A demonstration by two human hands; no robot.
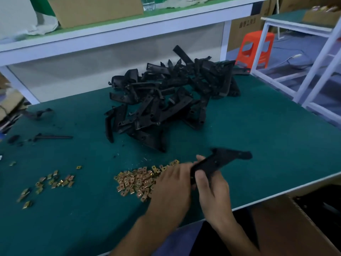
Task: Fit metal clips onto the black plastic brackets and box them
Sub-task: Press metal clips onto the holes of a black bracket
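Right hand (214,193) wraps bracket (227,159) low end; I'd keep hold there: stiff, light. Left hand (171,185) blurred, can't tell.

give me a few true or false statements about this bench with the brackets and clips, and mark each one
1. The right hand grips a black bracket. True.
2. The orange stool stands on the table. False: it stands on the floor beyond the table.
3. The bracket pile lies farther from the person than the clips. True.
4. All the clips lie in one heap. False: a smaller scatter lies off to the left.
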